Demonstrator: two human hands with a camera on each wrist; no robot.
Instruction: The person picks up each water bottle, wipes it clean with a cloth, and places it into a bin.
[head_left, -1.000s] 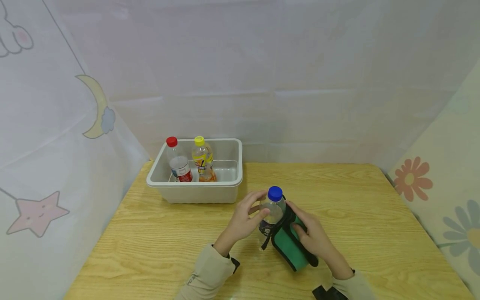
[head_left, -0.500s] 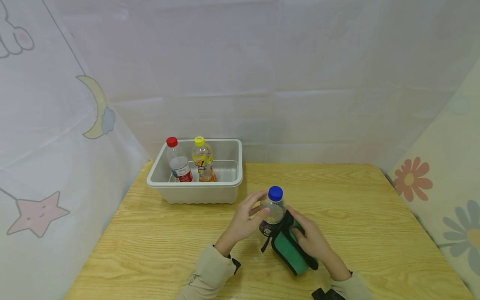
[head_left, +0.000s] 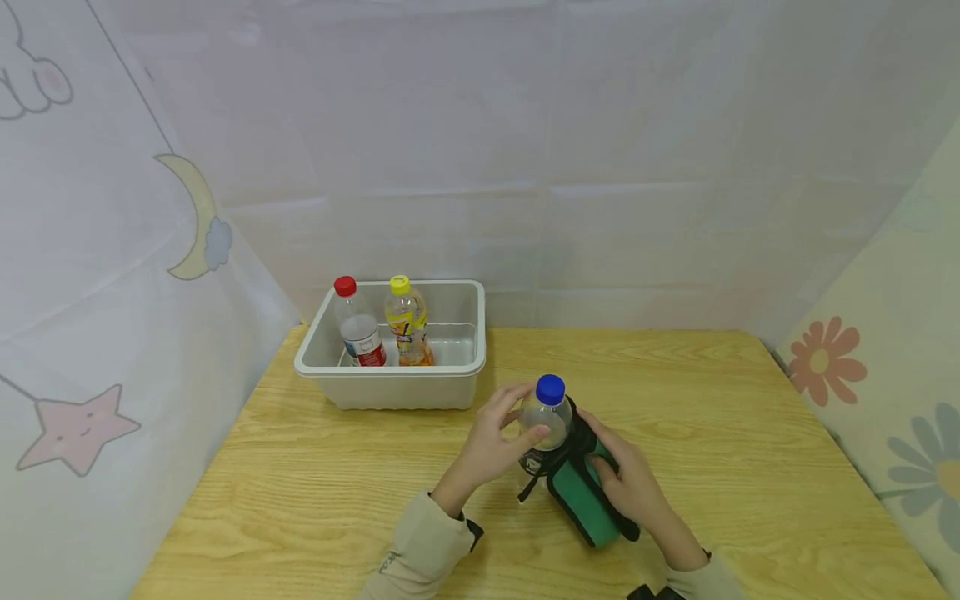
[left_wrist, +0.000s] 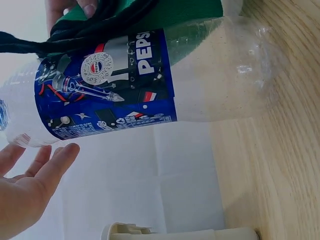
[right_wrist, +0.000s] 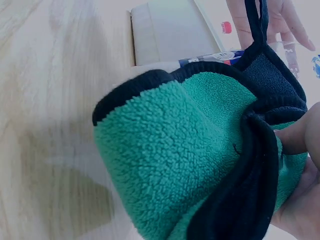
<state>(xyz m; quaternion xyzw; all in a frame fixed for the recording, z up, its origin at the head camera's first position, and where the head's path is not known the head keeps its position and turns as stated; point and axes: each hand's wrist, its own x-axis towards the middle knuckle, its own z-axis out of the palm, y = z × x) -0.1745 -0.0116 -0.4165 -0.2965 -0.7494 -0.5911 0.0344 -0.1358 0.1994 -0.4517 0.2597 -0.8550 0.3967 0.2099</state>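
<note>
A clear plastic Pepsi bottle point(head_left: 556, 419) with a blue cap and dark blue label point(left_wrist: 110, 95) stands on the table. My left hand point(head_left: 486, 443) holds its shoulder, thumb on the near side and fingers on the far left. In my right hand point(head_left: 632, 482) is a fluffy green cloth point(head_left: 583, 498) with black edging and a hanging loop. Thumb and fingers grip the folded cloth, seen close in the right wrist view, where its green pile point(right_wrist: 155, 145) fills the middle. The cloth lies against the bottle's right side and covers part of the label in the head view.
Behind and to the left stands a pale plastic bin point(head_left: 397, 390). It holds a red-capped bottle point(head_left: 358, 327) and a yellow-capped bottle point(head_left: 406, 321). Wood-grain table point(head_left: 720, 417) extends to the right, and a white printed curtain point(head_left: 630, 167) hangs at the back.
The cloth has shifted slightly against the bottle, its black edge now higher beside the neck than half a second ago. My left thumb has slid a little right across the bottle. The bottle stays put.
</note>
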